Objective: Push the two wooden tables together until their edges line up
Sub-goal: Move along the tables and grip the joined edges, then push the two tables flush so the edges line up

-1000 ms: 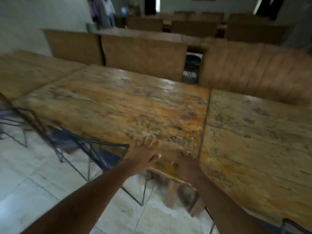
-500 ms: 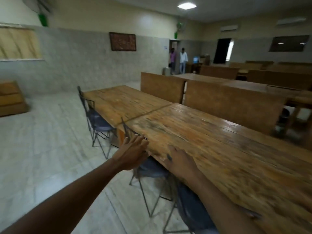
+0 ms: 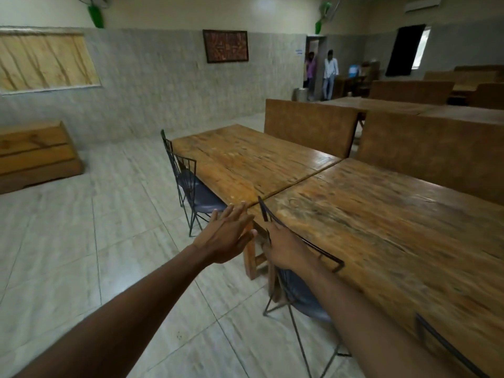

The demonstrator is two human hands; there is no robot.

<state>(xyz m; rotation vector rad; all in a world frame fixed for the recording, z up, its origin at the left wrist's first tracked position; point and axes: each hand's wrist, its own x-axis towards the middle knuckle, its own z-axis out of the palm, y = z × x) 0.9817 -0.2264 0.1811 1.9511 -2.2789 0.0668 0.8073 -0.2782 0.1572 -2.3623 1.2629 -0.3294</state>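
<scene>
Two worn wooden tables stand end to end, the far table [image 3: 245,159] and the near table [image 3: 381,227], meeting at a thin dark seam that runs toward the near edge. My left hand [image 3: 229,236] is stretched out with flat, slightly spread fingers just short of the seam's near corner, holding nothing. My right hand [image 3: 286,246] rests against the top rail of a wire-backed chair [image 3: 302,293] tucked under the near table; its fingers are hidden behind the hand and rail.
A second wire chair [image 3: 191,186] sits at the far table's side. Brown bench backs [image 3: 308,126] line the far side of the tables. A wooden box [image 3: 35,154] lies by the left wall. Two people [image 3: 324,73] stand at the doorway. Tiled floor stretches left.
The view has swung left and up from the tabletop to the room. Both hands have come off the table's near edge; the right one now lies by the chair back.
</scene>
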